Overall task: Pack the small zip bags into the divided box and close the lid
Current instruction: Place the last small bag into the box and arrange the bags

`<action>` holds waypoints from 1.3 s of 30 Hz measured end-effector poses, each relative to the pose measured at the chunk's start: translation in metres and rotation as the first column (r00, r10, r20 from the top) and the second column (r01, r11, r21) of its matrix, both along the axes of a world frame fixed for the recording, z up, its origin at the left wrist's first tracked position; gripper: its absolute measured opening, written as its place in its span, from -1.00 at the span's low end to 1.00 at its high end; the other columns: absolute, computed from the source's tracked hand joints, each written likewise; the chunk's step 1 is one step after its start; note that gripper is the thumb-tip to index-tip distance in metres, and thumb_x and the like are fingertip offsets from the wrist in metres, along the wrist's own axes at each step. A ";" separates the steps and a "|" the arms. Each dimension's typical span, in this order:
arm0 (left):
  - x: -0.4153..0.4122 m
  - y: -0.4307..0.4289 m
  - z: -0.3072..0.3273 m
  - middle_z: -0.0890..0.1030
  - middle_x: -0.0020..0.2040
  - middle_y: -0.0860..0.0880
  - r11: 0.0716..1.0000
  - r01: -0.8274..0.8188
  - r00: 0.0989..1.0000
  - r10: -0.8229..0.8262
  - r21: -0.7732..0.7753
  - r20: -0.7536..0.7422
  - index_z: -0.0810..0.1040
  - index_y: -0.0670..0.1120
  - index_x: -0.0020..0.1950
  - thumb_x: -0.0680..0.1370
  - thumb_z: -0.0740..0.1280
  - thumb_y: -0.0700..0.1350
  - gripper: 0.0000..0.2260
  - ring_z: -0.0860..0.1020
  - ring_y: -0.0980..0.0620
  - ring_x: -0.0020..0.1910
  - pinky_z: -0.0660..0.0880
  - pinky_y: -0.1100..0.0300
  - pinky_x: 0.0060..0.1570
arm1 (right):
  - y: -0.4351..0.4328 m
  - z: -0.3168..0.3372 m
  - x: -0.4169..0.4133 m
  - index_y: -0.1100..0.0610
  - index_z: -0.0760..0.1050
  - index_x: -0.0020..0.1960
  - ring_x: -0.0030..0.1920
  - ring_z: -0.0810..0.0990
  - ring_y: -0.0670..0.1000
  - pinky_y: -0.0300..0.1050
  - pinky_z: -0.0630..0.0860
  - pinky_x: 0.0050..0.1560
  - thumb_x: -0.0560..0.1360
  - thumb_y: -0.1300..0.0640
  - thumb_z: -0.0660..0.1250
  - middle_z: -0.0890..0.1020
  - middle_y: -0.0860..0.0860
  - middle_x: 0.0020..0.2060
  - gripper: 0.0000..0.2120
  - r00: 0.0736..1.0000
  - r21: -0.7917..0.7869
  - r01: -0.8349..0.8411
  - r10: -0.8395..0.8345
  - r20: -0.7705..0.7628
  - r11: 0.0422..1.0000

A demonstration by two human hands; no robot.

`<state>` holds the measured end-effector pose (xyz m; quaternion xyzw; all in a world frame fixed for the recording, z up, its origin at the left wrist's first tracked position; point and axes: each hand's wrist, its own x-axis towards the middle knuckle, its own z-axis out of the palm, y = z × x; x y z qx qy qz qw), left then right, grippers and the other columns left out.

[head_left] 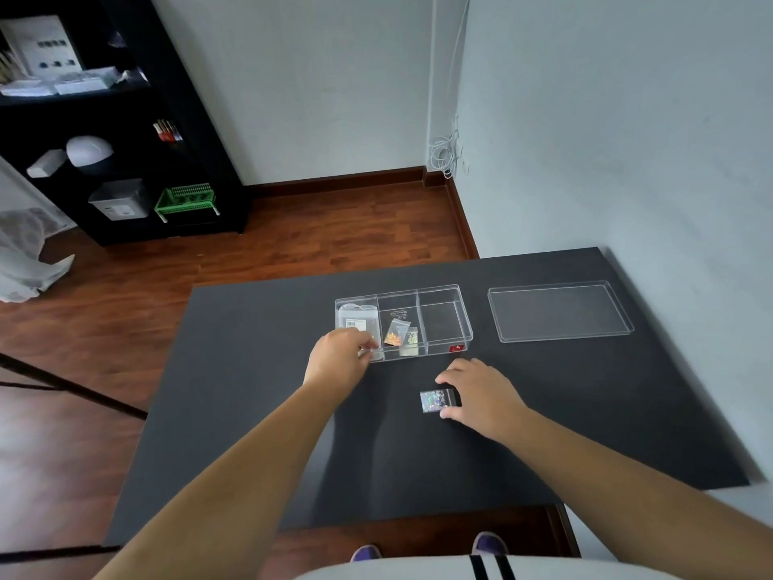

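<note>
A clear divided box (443,293) stands on the dark table, with three compartments. Its left compartment holds a grey zip bag (353,318). The middle one holds an orange-filled bag (394,333) and a pale bag (410,341). The right compartment looks empty. My left hand (339,357) grips the box's front-left corner. My right hand (481,395) pinches a small zip bag with glittery contents (435,401) that lies flat on the table in front of the box. The clear lid (560,310) lies flat to the right of the box.
The dark table (259,391) ends close to the wall on the right. A black shelf unit (125,131) stands at the far left on the wooden floor. My feet show below the table's near edge.
</note>
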<state>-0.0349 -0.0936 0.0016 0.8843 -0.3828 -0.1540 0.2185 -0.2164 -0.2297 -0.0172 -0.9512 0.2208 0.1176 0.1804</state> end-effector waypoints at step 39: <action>0.017 -0.007 -0.006 0.69 -0.04 0.02 0.996 0.018 0.999 -0.022 0.090 0.041 0.64 0.03 -0.04 0.49 0.30 -0.20 -0.82 0.60 -0.06 -0.03 0.53 0.10 -0.03 | -0.026 0.040 0.138 -0.04 0.65 -0.16 0.06 0.52 0.04 0.06 0.19 0.17 0.47 0.07 0.39 0.67 -0.09 -0.08 -0.92 0.993 -0.176 -0.047 0.027 -0.116 0.983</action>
